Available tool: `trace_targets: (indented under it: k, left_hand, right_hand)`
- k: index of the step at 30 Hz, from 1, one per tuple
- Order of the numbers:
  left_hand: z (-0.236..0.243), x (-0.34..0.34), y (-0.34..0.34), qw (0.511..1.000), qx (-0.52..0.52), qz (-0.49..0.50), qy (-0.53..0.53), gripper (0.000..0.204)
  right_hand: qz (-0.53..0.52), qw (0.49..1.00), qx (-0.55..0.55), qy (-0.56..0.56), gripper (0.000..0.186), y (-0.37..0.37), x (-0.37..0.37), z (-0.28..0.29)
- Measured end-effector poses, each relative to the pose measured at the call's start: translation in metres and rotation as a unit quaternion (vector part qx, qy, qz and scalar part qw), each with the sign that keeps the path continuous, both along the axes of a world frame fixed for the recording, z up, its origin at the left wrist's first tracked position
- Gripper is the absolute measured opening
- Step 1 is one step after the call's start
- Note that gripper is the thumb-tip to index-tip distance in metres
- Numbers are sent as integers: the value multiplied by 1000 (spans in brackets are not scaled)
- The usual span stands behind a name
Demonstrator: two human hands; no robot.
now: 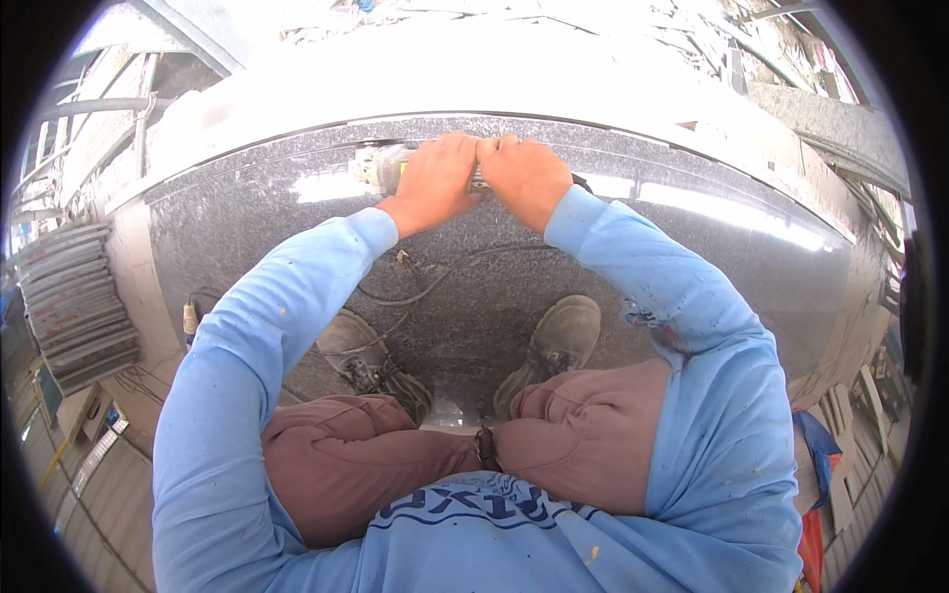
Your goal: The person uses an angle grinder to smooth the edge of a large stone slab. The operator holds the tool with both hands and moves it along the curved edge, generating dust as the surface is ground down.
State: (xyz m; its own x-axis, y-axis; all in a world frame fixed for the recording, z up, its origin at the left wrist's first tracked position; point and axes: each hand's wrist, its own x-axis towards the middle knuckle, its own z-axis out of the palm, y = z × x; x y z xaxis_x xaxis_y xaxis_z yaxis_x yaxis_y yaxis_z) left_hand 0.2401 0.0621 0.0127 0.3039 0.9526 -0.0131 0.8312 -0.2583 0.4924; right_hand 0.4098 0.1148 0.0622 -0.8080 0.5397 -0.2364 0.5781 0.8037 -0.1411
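Observation:
Both my hands are closed round an angle grinder near the far edge of a dark speckled stone slab. My left hand wraps the body just behind the pale metal head, which points left. Close beside it, my right hand grips the rear part, and the two hands touch or nearly touch. The grinder's disc shows only as a thin dark line by the far edge; whether it touches the stone I cannot tell. Much of the tool's body is hidden under my fingers.
I squat on the slab, my dusty shoes on its surface. A dark cord loops between them and the grinder. A brass-coloured connector lies at left, near a stack of grey strips. A concrete beam stands at far right.

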Motion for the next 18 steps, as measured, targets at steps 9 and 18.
trace_targets:
  k: [9, 18]
  left_hand:
    - [-12, -11, -2, 1000, -18, 7, 15, 55]
    - [-13, -20, 0, 999, -28, 7, 16, 55]
  right_hand:
    - [13, 999, -9, -34, 33, 0, -14, -9]
    - [9, 1000, -20, -17, 33, 3, -21, -22]
